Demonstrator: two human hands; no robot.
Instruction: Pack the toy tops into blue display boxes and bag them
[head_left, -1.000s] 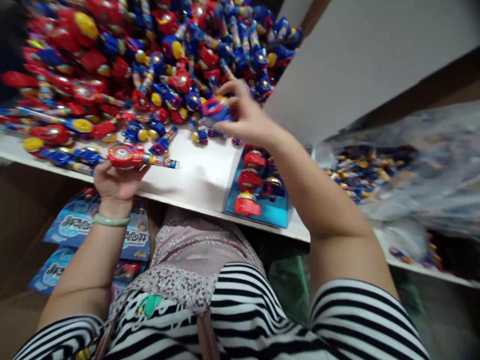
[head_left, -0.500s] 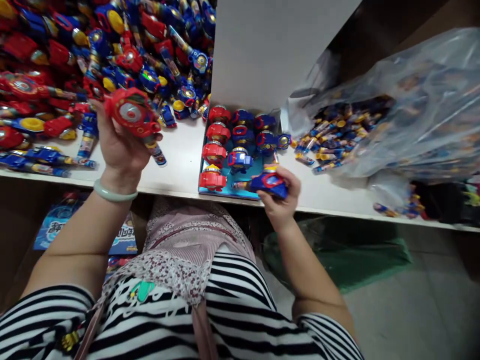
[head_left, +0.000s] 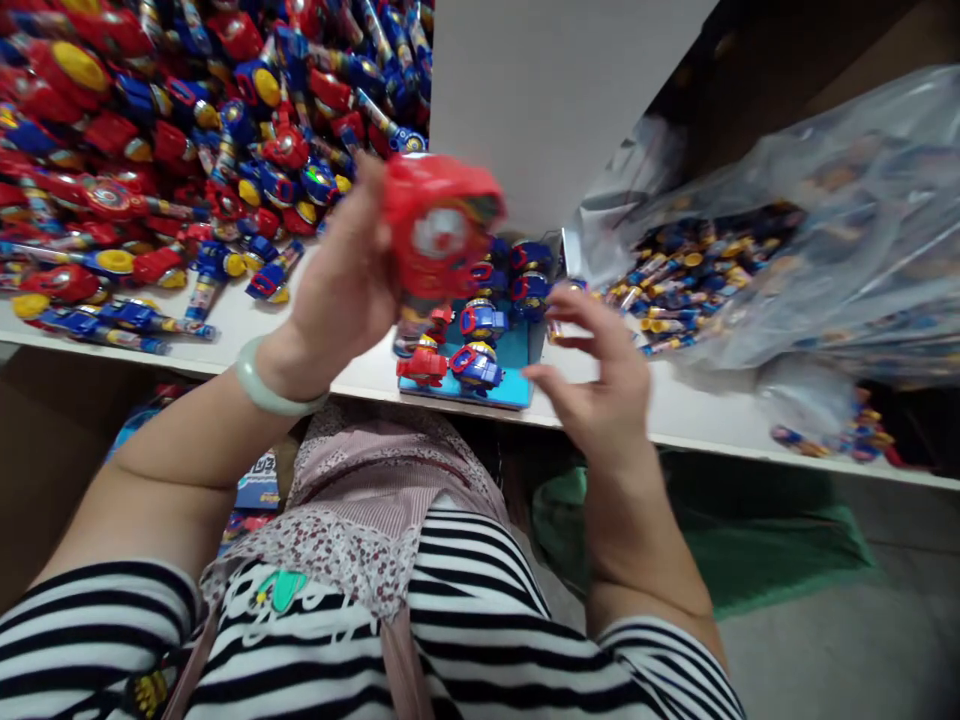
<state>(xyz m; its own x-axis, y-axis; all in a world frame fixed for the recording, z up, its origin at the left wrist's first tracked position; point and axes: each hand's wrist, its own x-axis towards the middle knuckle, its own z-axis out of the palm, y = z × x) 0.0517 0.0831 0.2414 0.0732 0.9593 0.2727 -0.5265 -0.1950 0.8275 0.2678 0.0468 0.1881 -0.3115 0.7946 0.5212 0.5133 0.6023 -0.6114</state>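
My left hand (head_left: 349, 265) is closed around a red plastic toy (head_left: 442, 230) with a round silvery face, held above the display box and smeared by motion. Below it, the blue-bottomed box (head_left: 517, 385) holds red toys (head_left: 421, 366) in the left column and blue toys (head_left: 484, 320) in the others; the raised toy hides part of them. A blue toy (head_left: 476, 367) sits at the front of the middle column. Beside the box's right edge, my right hand (head_left: 600, 380) has thumb and fingers apart, its fingertips near a small tube (head_left: 559, 322) that is partly hidden.
A large heap of red and blue toys (head_left: 150, 160) covers the left of the white table (head_left: 697, 405). Behind the box stands an upright pale panel (head_left: 555, 100). To the right, a clear plastic bag (head_left: 847, 230) spills small tubes (head_left: 682, 270). A green bag (head_left: 765, 540) lies below.
My left hand has carried the red toy rightward from beside the heap to over the box. My right hand has let go of the blue toy, now in the front middle, and moved right.
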